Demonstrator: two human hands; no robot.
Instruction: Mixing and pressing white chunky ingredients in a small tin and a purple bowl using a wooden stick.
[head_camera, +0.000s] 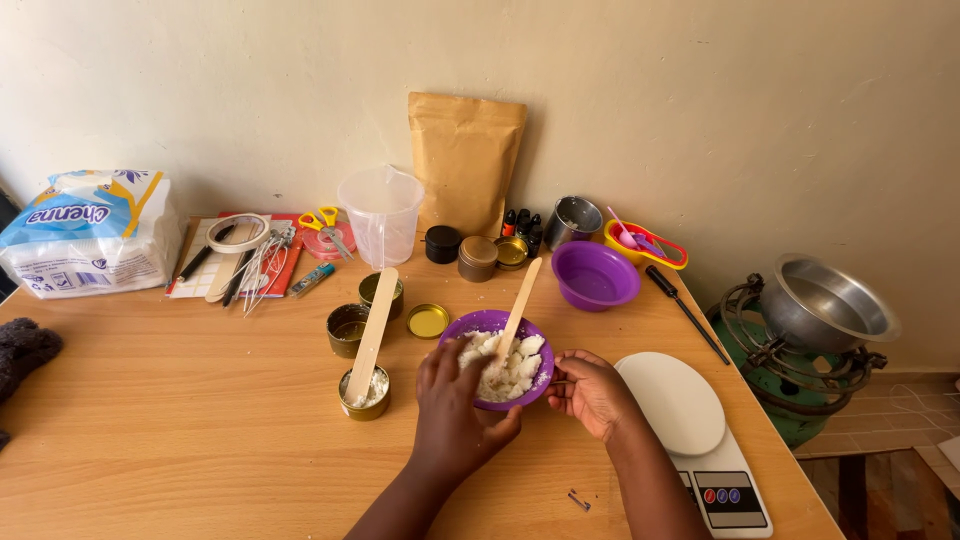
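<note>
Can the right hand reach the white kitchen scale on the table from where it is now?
Probably yes. The right hand rests on the rim of the purple bowl of white chunks, and the white kitchen scale lies just beside it on the table, with nothing between them. It would first have to let go of the bowl.

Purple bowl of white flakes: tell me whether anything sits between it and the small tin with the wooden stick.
Nothing visible does. The purple bowl, held by the left hand and right hand, and the small tin have only bare table between them; the gold lid lies farther back.
</note>
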